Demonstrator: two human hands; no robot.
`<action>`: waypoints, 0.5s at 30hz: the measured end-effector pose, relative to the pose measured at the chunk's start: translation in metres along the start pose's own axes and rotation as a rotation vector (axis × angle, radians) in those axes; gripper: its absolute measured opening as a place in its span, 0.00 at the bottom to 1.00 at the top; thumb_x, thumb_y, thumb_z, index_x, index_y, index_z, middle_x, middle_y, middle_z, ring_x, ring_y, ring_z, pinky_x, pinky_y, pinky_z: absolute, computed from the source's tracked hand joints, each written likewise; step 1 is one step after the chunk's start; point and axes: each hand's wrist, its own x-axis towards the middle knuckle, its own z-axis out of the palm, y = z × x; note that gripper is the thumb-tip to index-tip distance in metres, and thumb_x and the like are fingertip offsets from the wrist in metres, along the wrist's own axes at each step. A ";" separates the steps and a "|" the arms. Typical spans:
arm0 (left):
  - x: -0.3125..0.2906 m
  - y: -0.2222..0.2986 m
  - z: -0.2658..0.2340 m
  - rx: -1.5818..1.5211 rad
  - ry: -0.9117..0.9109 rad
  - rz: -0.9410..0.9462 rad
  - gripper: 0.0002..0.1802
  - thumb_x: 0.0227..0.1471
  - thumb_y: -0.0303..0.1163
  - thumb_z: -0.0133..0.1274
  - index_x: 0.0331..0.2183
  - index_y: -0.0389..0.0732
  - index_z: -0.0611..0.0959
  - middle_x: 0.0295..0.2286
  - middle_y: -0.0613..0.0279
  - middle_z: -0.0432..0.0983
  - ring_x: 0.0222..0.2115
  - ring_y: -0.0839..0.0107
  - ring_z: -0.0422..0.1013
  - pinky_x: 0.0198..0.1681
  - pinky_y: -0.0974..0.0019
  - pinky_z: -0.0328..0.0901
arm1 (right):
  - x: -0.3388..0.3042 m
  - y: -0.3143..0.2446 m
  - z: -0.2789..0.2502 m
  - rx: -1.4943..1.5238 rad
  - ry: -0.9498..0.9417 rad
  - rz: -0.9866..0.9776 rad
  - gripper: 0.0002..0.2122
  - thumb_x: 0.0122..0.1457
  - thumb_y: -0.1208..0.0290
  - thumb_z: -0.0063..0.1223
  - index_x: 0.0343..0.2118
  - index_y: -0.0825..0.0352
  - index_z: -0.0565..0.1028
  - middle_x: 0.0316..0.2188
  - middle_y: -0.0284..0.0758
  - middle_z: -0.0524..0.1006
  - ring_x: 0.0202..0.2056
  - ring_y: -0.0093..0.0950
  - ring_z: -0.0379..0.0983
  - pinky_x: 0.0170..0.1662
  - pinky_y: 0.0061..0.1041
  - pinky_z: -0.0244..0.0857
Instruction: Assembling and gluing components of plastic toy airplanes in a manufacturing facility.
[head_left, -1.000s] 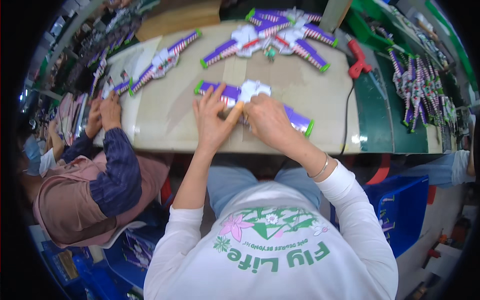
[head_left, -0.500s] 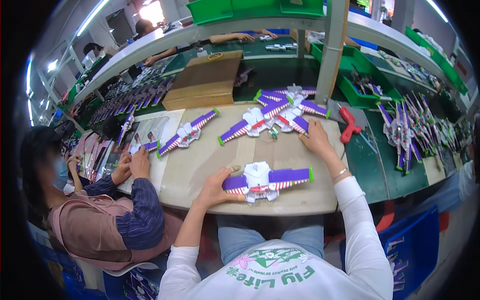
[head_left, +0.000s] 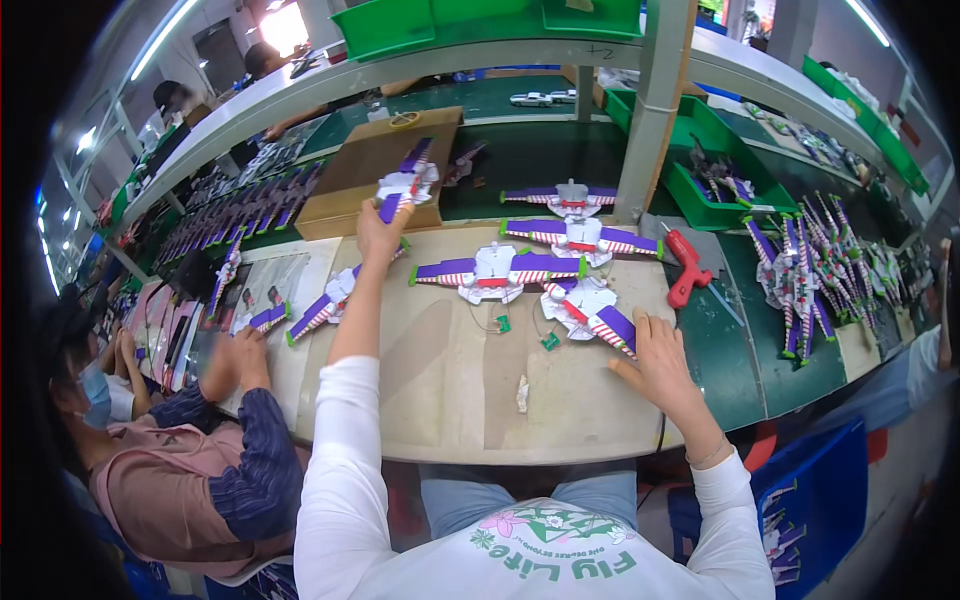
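Your left hand pinches a purple-white wing piece — your right hand, thumb apart, meets a second wing piece, grip unclear.

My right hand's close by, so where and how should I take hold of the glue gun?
Probably best by the handle, the stubby part of the glue gun nearest you, coming from your side. The gun lies on its side, its barrel pointing away, and the handle juts back toward your right hand.
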 end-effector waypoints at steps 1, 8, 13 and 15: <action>0.012 -0.003 0.007 0.075 0.011 -0.026 0.41 0.42 0.57 0.63 0.48 0.35 0.71 0.41 0.41 0.74 0.44 0.46 0.70 0.46 0.50 0.64 | 0.006 -0.002 -0.001 -0.005 0.000 0.013 0.34 0.49 0.61 0.63 0.55 0.77 0.62 0.42 0.49 0.70 0.47 0.43 0.65 0.49 0.39 0.57; 0.003 0.001 0.005 0.340 0.176 0.225 0.30 0.48 0.50 0.60 0.46 0.39 0.76 0.44 0.48 0.70 0.46 0.47 0.67 0.47 0.52 0.64 | 0.117 -0.021 0.038 -0.013 0.227 -0.301 0.29 0.48 0.64 0.61 0.52 0.72 0.67 0.47 0.45 0.71 0.52 0.42 0.63 0.57 0.42 0.52; -0.111 0.063 -0.027 -0.333 -0.327 0.213 0.19 0.53 0.42 0.56 0.41 0.37 0.80 0.37 0.50 0.77 0.40 0.55 0.72 0.46 0.57 0.65 | 0.173 -0.023 0.078 -0.192 0.193 -0.424 0.24 0.44 0.73 0.60 0.46 0.74 0.70 0.36 0.46 0.73 0.46 0.43 0.66 0.57 0.46 0.51; -0.162 0.068 -0.035 -0.291 -0.285 0.453 0.19 0.52 0.41 0.58 0.40 0.36 0.81 0.38 0.52 0.77 0.41 0.56 0.72 0.46 0.58 0.65 | 0.171 -0.042 0.061 -0.197 0.144 -0.461 0.18 0.44 0.78 0.56 0.41 0.74 0.71 0.34 0.48 0.74 0.47 0.45 0.66 0.55 0.47 0.52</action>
